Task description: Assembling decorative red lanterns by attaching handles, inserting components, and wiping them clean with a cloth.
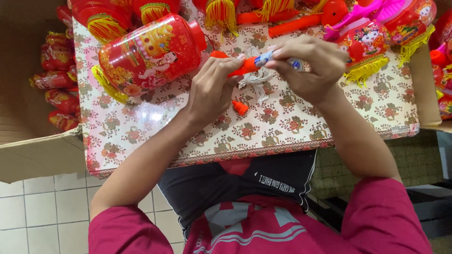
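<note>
While left hand (212,87) pinches orange handle (235,69) just right of red lantern (150,52), right hand (313,66) closed round small blue-white battery (263,59) at handle's end. Keep both aligned, push straight. Loose orange cap (240,107) below lantern, on worktop (292,124).

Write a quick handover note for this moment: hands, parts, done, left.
Left hand: gripping the orange handle above the table.
Right hand: pressing a battery into the handle's open end.
Orange cap: off, loose on the floral tablecloth.
Red lantern: lying on its side beside the left hand.
Done: cap removed.
Left: likely seat battery, refit cap.
</note>
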